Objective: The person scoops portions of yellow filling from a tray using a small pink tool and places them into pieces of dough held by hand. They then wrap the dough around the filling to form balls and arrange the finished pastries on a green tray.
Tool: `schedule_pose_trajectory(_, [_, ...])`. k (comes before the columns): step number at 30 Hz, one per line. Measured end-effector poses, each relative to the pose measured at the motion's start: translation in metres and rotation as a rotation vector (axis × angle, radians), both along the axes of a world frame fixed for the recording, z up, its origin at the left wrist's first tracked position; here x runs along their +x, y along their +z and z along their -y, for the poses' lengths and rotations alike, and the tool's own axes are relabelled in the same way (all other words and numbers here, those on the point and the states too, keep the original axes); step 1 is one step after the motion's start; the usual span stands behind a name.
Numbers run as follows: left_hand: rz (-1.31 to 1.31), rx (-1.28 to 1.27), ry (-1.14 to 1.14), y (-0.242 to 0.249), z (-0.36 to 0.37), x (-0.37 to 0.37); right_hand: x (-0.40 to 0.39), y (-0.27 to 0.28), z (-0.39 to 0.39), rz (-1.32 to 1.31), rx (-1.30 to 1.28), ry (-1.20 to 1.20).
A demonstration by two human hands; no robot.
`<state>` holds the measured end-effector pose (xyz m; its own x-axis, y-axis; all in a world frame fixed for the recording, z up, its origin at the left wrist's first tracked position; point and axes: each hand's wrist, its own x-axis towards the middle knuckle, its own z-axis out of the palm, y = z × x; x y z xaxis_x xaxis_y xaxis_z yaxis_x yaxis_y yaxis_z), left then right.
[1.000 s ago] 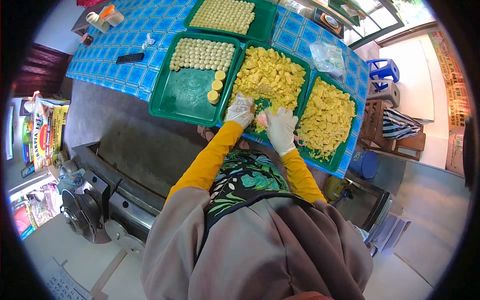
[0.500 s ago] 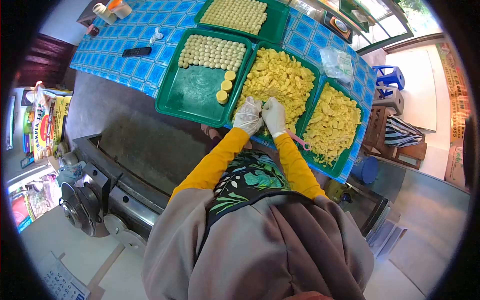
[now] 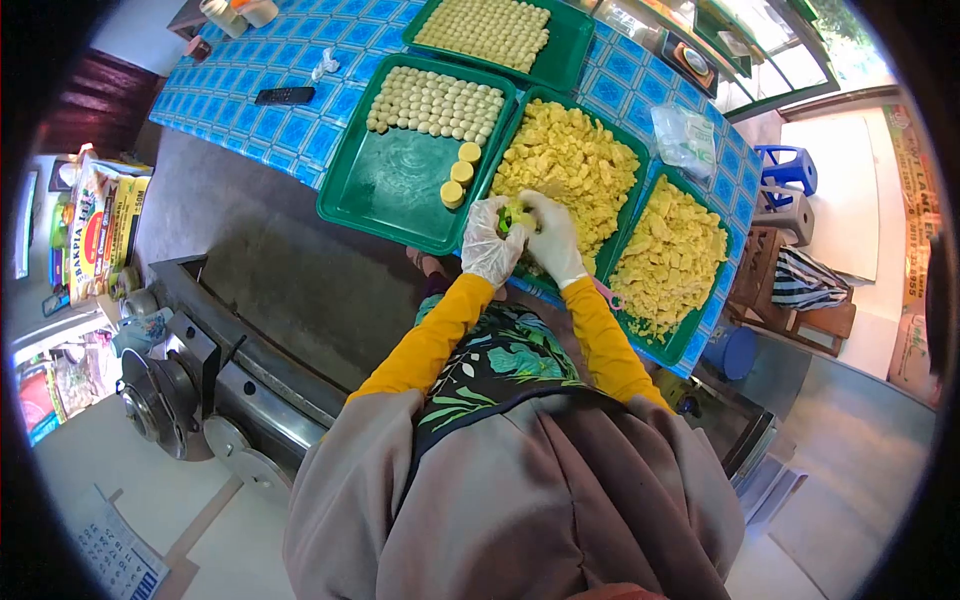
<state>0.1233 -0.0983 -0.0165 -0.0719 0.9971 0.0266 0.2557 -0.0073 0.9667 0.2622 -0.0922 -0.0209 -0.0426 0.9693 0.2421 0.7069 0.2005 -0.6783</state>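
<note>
A surface (image 3: 290, 40) covered in blue tile-patterned cloth stretches across the upper part of the view and carries four green trays. The left tray (image 3: 385, 190) lies just beside the middle tray (image 3: 628, 205), with the right tray (image 3: 682, 347) on the latter's other side and the far tray (image 3: 568, 45) behind. A crumbly yellow mound (image 3: 575, 160) fills most of the middle tray; a second yellow heap (image 3: 672, 250) covers nearly all of the right one. Behind these two, a clear plastic bag (image 3: 684, 138) lies on the cloth.

The left hand (image 3: 490, 243) and right hand (image 3: 553, 240), both in white gloves, are together over the near edge of the middle tray, fingers curled around a small yellow lump (image 3: 517, 212). Some green shows beside it between the hands; whether that belongs to the lump cannot be told.

A black remote control (image 3: 284, 96) lies left of the trays. A pink handle (image 3: 606, 294) shows near the right wrist. Three yellow discs (image 3: 461, 172) line the left tray's right side, and pale dough balls (image 3: 437, 103) sit in close rows across its far end.
</note>
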Motion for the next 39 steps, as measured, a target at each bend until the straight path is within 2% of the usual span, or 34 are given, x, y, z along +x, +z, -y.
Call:
schedule_pose_trajectory(1, [-0.077,-0.008,-0.013,0.0,0.002,0.0,0.006,0.001,0.001,-0.353,-0.248,-0.107])
schedule_pose_trajectory(2, [-0.155,-0.017,-0.026,0.0,0.003,0.0,0.013,0.003,-0.001,-0.351,-0.249,-0.099])
schedule_pose_trajectory(3, [-0.274,0.06,-0.054,-0.003,0.004,-0.001,0.02,0.005,-0.004,-0.569,-0.31,-0.216])
schedule_pose_trajectory(4, [-0.274,0.059,-0.046,-0.006,0.004,-0.001,0.023,0.006,-0.007,-0.787,-0.372,-0.334])
schedule_pose_trajectory(5, [-0.392,-0.03,-0.167,-0.009,0.003,0.001,0.022,0.003,-0.015,-0.54,-0.092,-0.194])
schedule_pose_trajectory(6, [-0.506,-0.119,-0.29,-0.01,0.002,0.002,0.012,0.014,-0.022,-0.538,-0.094,-0.188])
schedule_pose_trajectory(7, [-0.646,-0.29,-0.446,0.012,-0.002,0.002,-0.006,0.037,-0.03,-0.466,-0.085,-0.063])
schedule_pose_trajectory(8, [-0.642,-0.29,-0.444,-0.016,0.0,0.006,-0.023,0.051,-0.036,-0.391,-0.074,0.058])
schedule_pose_trajectory(9, [-0.274,-0.235,-0.391,-0.072,0.005,0.013,-0.037,0.052,-0.043,-0.387,-0.073,0.062])
schedule_pose_trajectory(10, [0.089,-0.176,-0.329,-0.111,0.008,0.016,-0.052,0.052,-0.051,-0.256,0.0,0.191])
schedule_pose_trajectory(11, [0.087,-0.174,-0.322,-0.125,0.009,0.014,-0.062,0.051,-0.058,-0.125,0.073,0.321])
schedule_pose_trajectory(14, [-0.522,-0.257,-0.46,-0.145,0.014,0.003,-0.078,0.036,-0.07,0.019,0.095,0.448])
schedule_pose_trajectory(16, [-0.517,-0.309,-0.463,-0.137,0.015,0.0,-0.082,0.028,-0.077,0.098,0.036,0.48])
schedule_pose_trajectory(18, [-0.463,-0.051,-0.389,-0.135,0.019,0.001,-0.082,0.02,-0.078,0.179,0.055,0.482])
schedule_pose_trajectory(19, [-0.458,-0.054,-0.388,-0.122,0.019,0.003,-0.081,0.021,-0.077,0.182,0.051,0.484])
schedule_pose_trajectory(21, [-0.733,-0.148,-0.434,-0.086,0.012,0.008,-0.078,0.026,-0.077,0.153,0.137,0.468])
schedule_pose_trajectory(22, [-0.734,-0.147,-0.434,-0.059,0.006,0.005,-0.075,0.035,-0.076,0.153,0.138,0.467])
schedule_pose_trajectory(24, [-0.675,-0.43,-0.544,-0.01,-0.005,0.001,-0.056,0.058,-0.066,-0.004,0.113,0.361])
schedule_pose_trajectory(25, [-0.675,-0.431,-0.554,-0.006,-0.004,0.001,-0.043,0.061,-0.057,-0.11,0.197,0.22])
schedule_pose_trajectory(27, [-0.48,-0.281,-0.325,0.0,-0.001,-0.001,0.003,0.052,-0.031,-0.034,0.051,-0.048])
schedule_pose_trajectory(28, [-0.44,-0.078,-0.238,-0.01,0.0,0.001,0.027,0.042,-0.013,0.135,0.006,-0.099])
schedule_pose_trajectory(29, [-0.41,-0.022,-0.22,-0.014,-0.003,0.005,0.043,0.034,0.004,0.304,-0.042,-0.152])
schedule_pose_trajectory(30, [-0.378,0.035,-0.203,-0.016,-0.009,0.01,0.048,0.035,0.02,0.304,-0.045,-0.171])
schedule_pose_trajectory(31, [-0.361,0.093,-0.202,-0.008,-0.016,0.017,0.054,0.037,0.034,0.447,-0.129,-0.085])
schedule_pose_trajectory(32, [-0.382,0.116,-0.228,-0.001,-0.024,0.025,0.059,0.037,0.046,0.586,-0.216,0.002])
schedule_pose_trajectory(35, [-0.507,0.266,-0.275,-0.006,-0.053,0.051,0.05,0.036,0.064,0.595,-0.14,-0.043])
schedule_pose_trajectory(36, [-0.659,0.288,-0.311,-0.021,-0.062,0.057,0.047,0.036,0.067,0.596,-0.141,-0.062])
schedule_pose_trajectory(37, [-0.812,0.311,-0.345,-0.024,-0.067,0.061,0.045,0.036,0.07,0.596,-0.172,-0.07])
schedule_pose_trajectory(39, [-0.881,0.39,-0.408,-0.023,-0.071,0.057,0.044,0.039,0.074,0.567,-0.246,-0.074])
